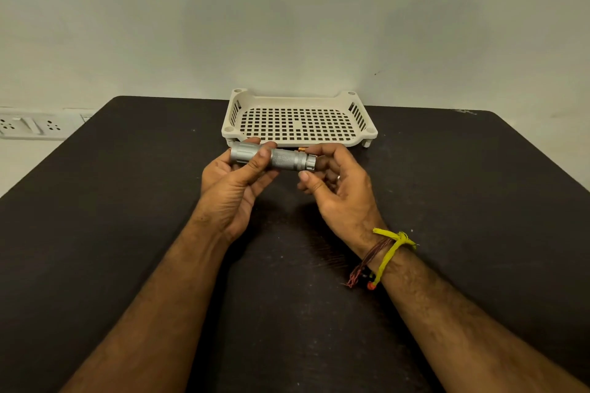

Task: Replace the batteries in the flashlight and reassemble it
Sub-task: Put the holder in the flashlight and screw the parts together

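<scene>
A silver metal flashlight [281, 159] lies level above the dark table, its wide head to the left and its tail cap [309, 161] to the right. My left hand [238, 182] grips the head end, thumb across the front. My right hand [335, 183] pinches the tail cap between thumb and fingers. Just behind the tail a small copper-coloured end of a battery [301, 149] peeks out; the rest of it is hidden by the flashlight and my fingers.
A cream perforated plastic tray [298, 137] stands on short legs right behind my hands, against the wall. The dark table [127, 201] stretches to both sides. White wall sockets [30, 126] sit at the far left.
</scene>
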